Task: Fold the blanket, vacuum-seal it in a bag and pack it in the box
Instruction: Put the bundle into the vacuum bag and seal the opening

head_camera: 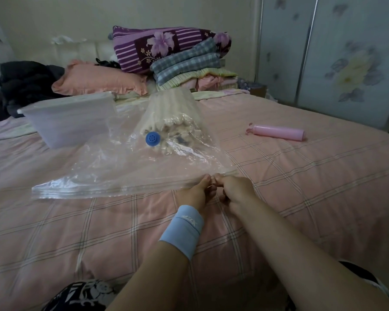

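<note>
- One soft bed (301,198) in a pink checked cover carries everything. It gives under pressure, so it looks a poor base for pressing a seal flat.
- Bag (121,171): clear, thin and slack, probably slippery. It lies across the middle with its mouth at the near side.
- Box (72,122): translucent and rigid, at the far left, just beside the bag.
- Blanket (173,115): cream and folded, inside the bag at its far end. It should be soft, light and squashable, and is best lifted from beneath, not by the loose film.
- Strip (99,190): the zip runs left to right along the bag's near edge. It is stiffer than the film and so the surest place to hold.
- Pump (279,132): pink, lying well apart to the right.
- Left hand (194,193) and right hand (235,189): side by side and touching, toward the strip's right end. Each pinches the strip between thumb and fingertips, with the other fingers curled.
- Valve (152,138): blue and hard, on the bag's top face at the blanket's near end.
</note>
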A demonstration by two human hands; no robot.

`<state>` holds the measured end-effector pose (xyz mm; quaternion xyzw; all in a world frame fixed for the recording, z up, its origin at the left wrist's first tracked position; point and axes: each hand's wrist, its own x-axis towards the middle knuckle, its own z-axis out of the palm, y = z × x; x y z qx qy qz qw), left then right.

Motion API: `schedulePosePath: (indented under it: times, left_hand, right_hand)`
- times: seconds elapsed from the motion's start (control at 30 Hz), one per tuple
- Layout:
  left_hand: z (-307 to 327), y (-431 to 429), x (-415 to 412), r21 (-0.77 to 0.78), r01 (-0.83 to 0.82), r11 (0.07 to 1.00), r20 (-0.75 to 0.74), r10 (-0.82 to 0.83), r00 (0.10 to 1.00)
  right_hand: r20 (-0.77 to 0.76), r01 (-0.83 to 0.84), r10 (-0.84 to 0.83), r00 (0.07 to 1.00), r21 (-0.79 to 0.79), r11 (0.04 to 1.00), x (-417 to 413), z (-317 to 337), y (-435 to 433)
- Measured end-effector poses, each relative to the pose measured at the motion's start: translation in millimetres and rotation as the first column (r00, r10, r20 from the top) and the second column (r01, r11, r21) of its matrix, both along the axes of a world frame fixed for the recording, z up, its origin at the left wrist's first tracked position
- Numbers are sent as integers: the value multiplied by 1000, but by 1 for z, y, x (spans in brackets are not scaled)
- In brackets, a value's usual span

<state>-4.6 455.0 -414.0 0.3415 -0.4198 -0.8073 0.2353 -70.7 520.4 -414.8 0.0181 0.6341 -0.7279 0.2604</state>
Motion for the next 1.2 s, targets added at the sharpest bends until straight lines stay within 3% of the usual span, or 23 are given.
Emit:
schedulePosePath:
  times: [0.1, 0.23, 0.37, 0.6, 0.7, 0.77, 0.83, 0.9, 0.97, 1.03, 1.13, 1.2]
  left_hand:
    - [0, 3, 0, 22, -42, 999, 15, 41, 999]
    - [-11, -25, 19, 27, -243, 970, 17, 242, 970]
    - [-4, -24, 30, -8, -172, 985, -34, 171, 985]
    - [16, 17, 19, -17, -41, 999, -94, 39, 995]
    - [13, 33, 20, -17, 28, 999, -40, -29, 999]
    - [14, 43, 26, -46, 191, 980, 54, -189, 980]
    - [21, 47, 34, -114, 397, 911, 182, -374, 909]
    - [33, 40, 38, -257, 489, 834, 281, -420, 863]
    - [47, 25, 35, -447, 460, 767, 324, -341, 882]
    - [58, 4, 25, -630, 395, 668, 341, -219, 914]
    - [60, -28, 7, -836, 440, 330, 471, 17, 882]
    - [53, -51, -9, -834, 540, 113, 552, 154, 820]
  right_hand:
    - [43, 76, -76, 996, 13, 997, -1, -1, 8]
    - [70, 311, -309, 949, -30, 950, -34, 5, 36]
    - [-99, 51, -53, 994, -31, 998, -36, 7, 42]
    - [-64, -287, 282, 957, -84, 954, -22, 16, 48]
    - [-77, -277, 270, 960, -103, 955, -23, 16, 51]
    - [-118, -206, 198, 973, -58, 977, -29, 13, 55]
    - [-212, -142, 160, 964, 102, 985, -39, 8, 59]
    - [-340, -86, 198, 919, 318, 944, -48, 3, 62]
    - [-471, -10, 256, 844, 463, 886, -55, 5, 63]
    - [-589, 95, 258, 766, 500, 861, -63, 14, 62]
    - [-665, 180, 235, 709, 493, 851, -83, 29, 57]
    - [-656, 177, 282, 700, 543, 821, -103, 29, 49]
